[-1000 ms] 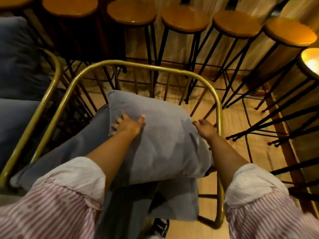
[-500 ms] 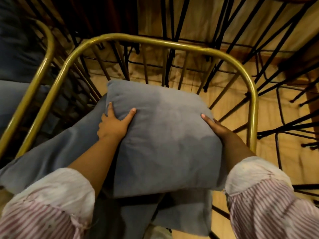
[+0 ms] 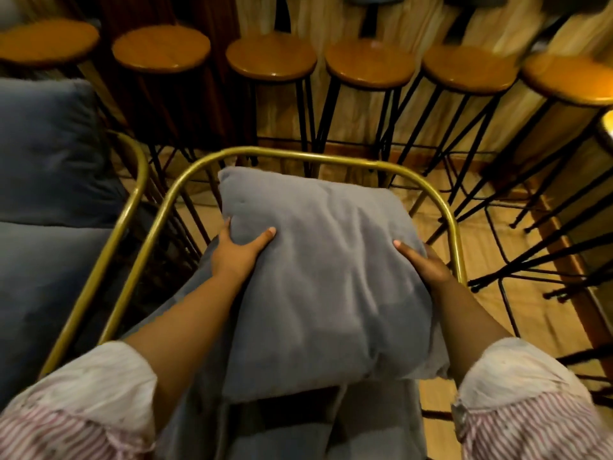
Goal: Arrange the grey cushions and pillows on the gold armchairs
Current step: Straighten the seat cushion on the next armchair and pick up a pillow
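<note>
A grey pillow is held over the gold armchair in front of me, inside its curved metal frame. My left hand grips the pillow's left edge, thumb on top. My right hand grips its right edge. Under the pillow lies a grey seat cushion, draped over the chair and partly hidden by the pillow and my arms. To the left stands a second gold armchair with a grey back pillow and a grey seat cushion in it.
Several round wooden bar stools on thin black legs stand in a row just behind the chairs, against a wooden wall. More stool legs crowd the wooden floor at the right. A bright lamp glow sits at the right edge.
Both hands have shifted from lying on the pillow's sides to gripping its edges, and the pillow sits higher and more tilted. My head has lifted, so the stool seats are back in view.
</note>
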{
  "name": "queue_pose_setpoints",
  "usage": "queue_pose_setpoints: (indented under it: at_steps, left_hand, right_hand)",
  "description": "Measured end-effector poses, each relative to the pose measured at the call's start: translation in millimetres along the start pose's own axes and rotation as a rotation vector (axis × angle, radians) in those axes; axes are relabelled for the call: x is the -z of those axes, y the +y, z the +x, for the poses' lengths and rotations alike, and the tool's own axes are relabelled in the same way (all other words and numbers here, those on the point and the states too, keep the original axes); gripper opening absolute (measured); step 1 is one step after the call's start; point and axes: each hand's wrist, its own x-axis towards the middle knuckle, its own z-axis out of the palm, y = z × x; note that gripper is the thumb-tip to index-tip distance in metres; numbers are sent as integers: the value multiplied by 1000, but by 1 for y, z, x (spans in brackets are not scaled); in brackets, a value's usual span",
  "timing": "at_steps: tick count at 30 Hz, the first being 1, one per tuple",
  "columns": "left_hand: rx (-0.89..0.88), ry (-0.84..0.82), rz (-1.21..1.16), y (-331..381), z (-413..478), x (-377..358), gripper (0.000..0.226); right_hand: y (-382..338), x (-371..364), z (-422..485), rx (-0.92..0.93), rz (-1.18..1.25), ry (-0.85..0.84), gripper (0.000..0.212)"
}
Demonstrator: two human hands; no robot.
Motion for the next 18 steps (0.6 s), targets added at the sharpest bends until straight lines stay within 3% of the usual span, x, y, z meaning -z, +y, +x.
queue_pose_setpoints:
  at_steps: [5,9,13,18]
  left_hand:
    - [-199,-13,22,45,-9,72,107]
    - [-289,-40,11,50,-29,134,103]
    - [-294,-50,4,38,-50,186,103]
    - [-253,50,48,18,-73,240,101]
  right_hand:
    - [-26,-30,-77,166,124,89,76]
    - [-33,-60,-137,216,150,140,80]
    - [-29,-90,-179,230,153,136,85]
    - [-20,-130,-213,230,133,102,90]
